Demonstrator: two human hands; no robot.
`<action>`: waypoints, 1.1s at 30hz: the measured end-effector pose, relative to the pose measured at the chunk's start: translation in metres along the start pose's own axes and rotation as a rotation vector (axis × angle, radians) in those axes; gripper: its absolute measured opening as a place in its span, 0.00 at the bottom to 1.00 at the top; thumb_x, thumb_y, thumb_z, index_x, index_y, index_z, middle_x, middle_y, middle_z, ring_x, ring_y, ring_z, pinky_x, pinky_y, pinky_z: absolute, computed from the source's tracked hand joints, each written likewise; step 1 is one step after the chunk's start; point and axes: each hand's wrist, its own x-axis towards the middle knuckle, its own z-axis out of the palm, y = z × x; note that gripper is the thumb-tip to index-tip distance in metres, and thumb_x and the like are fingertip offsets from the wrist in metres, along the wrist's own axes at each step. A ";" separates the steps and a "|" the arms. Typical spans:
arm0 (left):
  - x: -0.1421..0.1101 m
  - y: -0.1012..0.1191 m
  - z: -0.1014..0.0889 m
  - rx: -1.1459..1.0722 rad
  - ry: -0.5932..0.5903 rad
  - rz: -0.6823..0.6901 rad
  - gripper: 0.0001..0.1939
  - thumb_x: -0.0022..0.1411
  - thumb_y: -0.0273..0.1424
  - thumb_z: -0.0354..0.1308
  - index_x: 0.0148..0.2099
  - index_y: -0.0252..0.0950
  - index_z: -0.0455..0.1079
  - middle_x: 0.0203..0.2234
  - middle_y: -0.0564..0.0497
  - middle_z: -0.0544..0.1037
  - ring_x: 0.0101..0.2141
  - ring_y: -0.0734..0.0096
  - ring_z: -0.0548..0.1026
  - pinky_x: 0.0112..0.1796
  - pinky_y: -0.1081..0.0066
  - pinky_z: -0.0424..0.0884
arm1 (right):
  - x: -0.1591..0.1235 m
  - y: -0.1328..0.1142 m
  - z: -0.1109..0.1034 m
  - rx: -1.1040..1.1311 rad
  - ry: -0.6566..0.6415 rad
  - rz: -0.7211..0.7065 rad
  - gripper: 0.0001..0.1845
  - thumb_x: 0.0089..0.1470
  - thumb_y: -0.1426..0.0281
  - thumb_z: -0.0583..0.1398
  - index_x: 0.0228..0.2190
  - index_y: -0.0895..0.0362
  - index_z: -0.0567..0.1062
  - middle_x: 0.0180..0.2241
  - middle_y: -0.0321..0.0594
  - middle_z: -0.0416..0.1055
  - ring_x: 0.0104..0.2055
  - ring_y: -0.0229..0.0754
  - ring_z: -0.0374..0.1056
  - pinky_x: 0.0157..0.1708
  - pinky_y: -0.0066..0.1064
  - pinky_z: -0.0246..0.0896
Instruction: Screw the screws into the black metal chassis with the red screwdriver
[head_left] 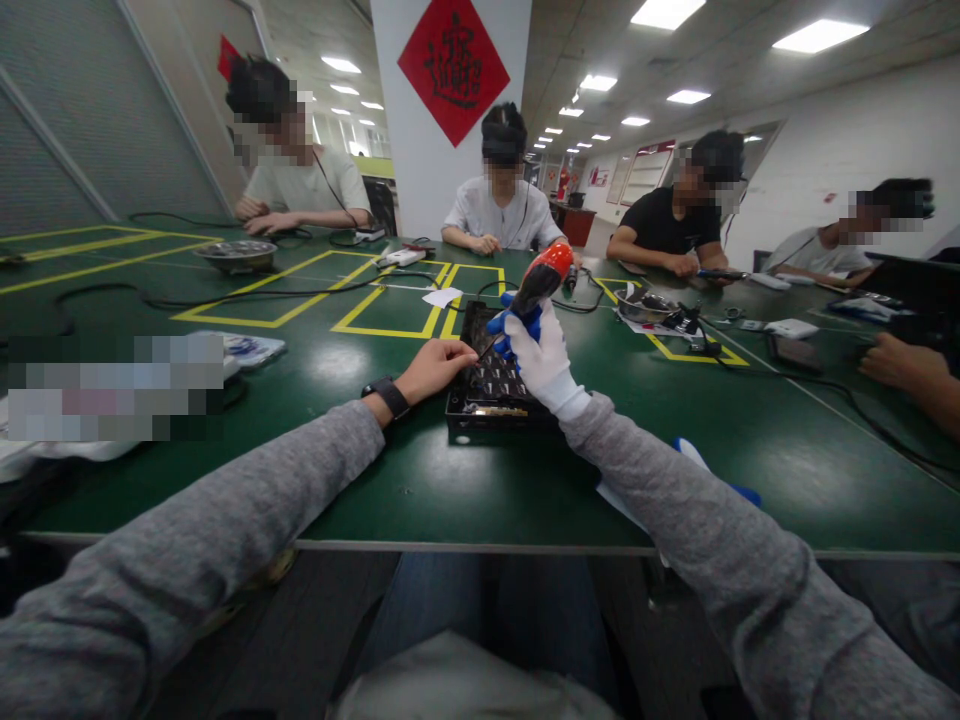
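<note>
A screwdriver (546,272) with a red and black handle is gripped in my right hand (544,360), which wears a white and blue glove. Its handle points up and away, and its thin shaft slants down to the left. My left hand (433,370) is bare, with thumb and fingers pinched together by the shaft's lower end; what sits between them is too small to make out. Beneath both hands lies an open black case (491,425) holding rows of small metal pieces. My right hand partly covers its right side.
A blue and white glove (712,470) lies by my right forearm. Metal bowls (236,256) stand farther off at left and right. Black cables (322,293) cross the green table (360,500). White paper (442,297) lies behind the case. Several people sit around the table.
</note>
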 end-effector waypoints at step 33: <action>-0.008 0.020 -0.006 0.100 0.054 0.146 0.20 0.60 0.41 0.45 0.29 0.33 0.71 0.25 0.52 0.71 0.30 0.71 0.68 0.34 0.71 0.61 | 0.000 -0.017 -0.003 0.077 0.146 0.069 0.16 0.51 0.58 0.56 0.39 0.53 0.67 0.30 0.35 0.69 0.29 0.35 0.64 0.31 0.28 0.62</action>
